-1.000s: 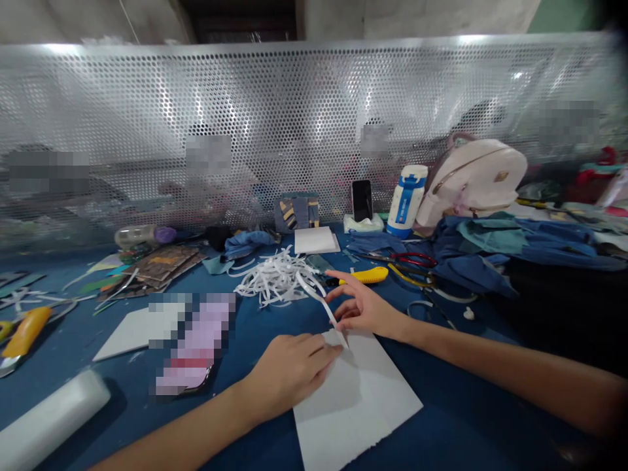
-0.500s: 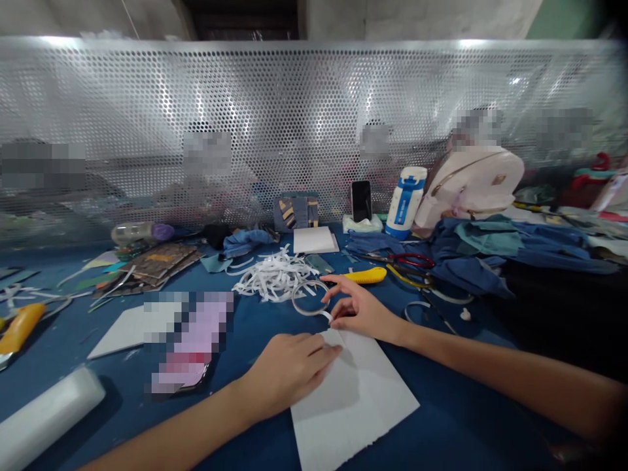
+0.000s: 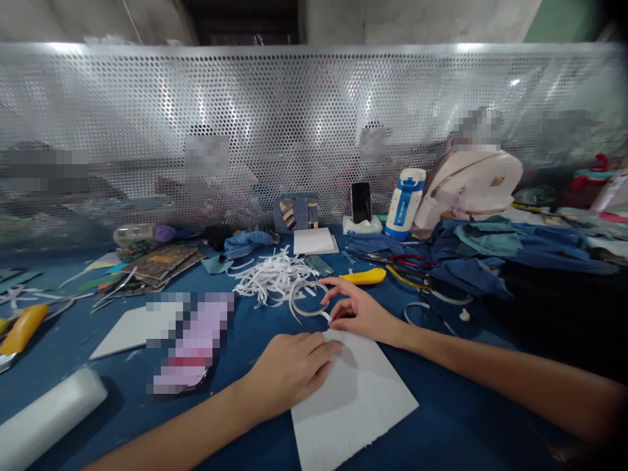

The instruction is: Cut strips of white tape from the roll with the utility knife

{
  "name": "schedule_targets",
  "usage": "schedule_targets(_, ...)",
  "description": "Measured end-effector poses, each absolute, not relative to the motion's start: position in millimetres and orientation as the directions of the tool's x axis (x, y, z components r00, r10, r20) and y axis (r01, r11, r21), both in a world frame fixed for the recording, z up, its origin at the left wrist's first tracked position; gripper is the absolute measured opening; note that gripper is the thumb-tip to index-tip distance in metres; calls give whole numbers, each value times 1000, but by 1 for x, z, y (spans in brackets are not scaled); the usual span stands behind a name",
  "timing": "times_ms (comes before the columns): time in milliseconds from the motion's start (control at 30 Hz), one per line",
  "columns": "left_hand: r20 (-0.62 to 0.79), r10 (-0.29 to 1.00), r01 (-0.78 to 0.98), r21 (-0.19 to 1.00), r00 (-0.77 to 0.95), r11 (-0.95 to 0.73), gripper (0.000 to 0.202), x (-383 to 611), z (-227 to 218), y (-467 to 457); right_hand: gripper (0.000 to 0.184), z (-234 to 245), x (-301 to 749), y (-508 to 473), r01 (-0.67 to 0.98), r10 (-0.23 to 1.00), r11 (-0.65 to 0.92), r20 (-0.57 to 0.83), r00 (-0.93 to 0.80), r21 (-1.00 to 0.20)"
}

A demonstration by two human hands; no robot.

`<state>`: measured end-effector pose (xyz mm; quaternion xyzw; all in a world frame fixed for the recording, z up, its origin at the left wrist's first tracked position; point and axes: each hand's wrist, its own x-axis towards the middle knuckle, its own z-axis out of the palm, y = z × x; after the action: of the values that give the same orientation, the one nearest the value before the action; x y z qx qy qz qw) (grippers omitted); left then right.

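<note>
A white sheet of paper [image 3: 360, 402] with one ragged edge lies on the blue table in front of me. My left hand [image 3: 294, 369] presses on its upper left part, fingers bent and held together, thumb hidden. At the far corner of the sheet my right hand [image 3: 356, 309] pinches a narrow white strip [image 3: 326, 316] between thumb and fingertips, its index finger raised. The strip runs from a loose ring-shaped coil [image 3: 293, 303] standing just beyond the hands. Exactly how the strip meets the paper's corner is hidden by the fingers.
Beyond the coil are a heap of white paper strips [image 3: 272, 278] and a yellow cutter [image 3: 366, 277]. To the left lie a purple phone case [image 3: 203, 340] and a white roll [image 3: 53, 415]. Scissors [image 3: 415, 261], a bottle [image 3: 405, 206] and a backpack [image 3: 478, 180] are at the right.
The coil has shifted slightly left and loosened, with a free end showing at its lower left. Both hands stay almost in place on the sheet.
</note>
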<state>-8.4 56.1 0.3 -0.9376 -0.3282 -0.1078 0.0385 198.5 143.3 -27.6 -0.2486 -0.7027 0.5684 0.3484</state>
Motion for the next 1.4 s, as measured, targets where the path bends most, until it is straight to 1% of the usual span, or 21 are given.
schedule_targets(167, 177, 583, 596, -31, 793, -802, 35, -10, 5, 55, 77, -28, 198, 143, -48, 748, 237, 214, -629, -970)
schedule_targets(267, 166, 556, 566, -13, 814, -825, 37, -12, 5, 55, 75, -28, 198, 143, -39, 746, 243, 213, -631, -969)
schedule_targets(433, 196, 542, 548, 28, 817, -836, 34, -12, 5, 53, 74, -27, 198, 142, -26, 746, 262, 219, -629, -965)
schedule_targets(633, 191, 574, 580, 30, 796, -814, 37, -11, 6, 51, 72, -23, 197, 139, -11, 748, 259, 208, -630, -966)
schedule_targets(833, 176, 624, 638, -31, 761, -769, 39, -11, 5, 55, 72, -23, 198, 139, 10, 742, 289, 218, -634, -957)
schedule_targets(933, 173, 627, 641, -41, 760, -766, 39, -11, 5, 56, 72, -24, 198, 139, 9, 735, 302, 227, -640, -953)
schedule_targets(1100, 184, 594, 608, -22, 783, -794, 36, -12, 4, 57, 72, -24, 198, 139, 23, 728, 318, 228, -647, -948)
schedule_targets(1267, 185, 567, 575, 12, 803, -818, 40, -11, 7, 54, 71, -25, 198, 141, 38, 717, 322, 217, -663, -946)
schedule_targets(1400, 168, 565, 567, 39, 808, -822, 40, -11, 8, 54, 65, -27, 199, 139, 41, 718, 375, 262, -644, -926)
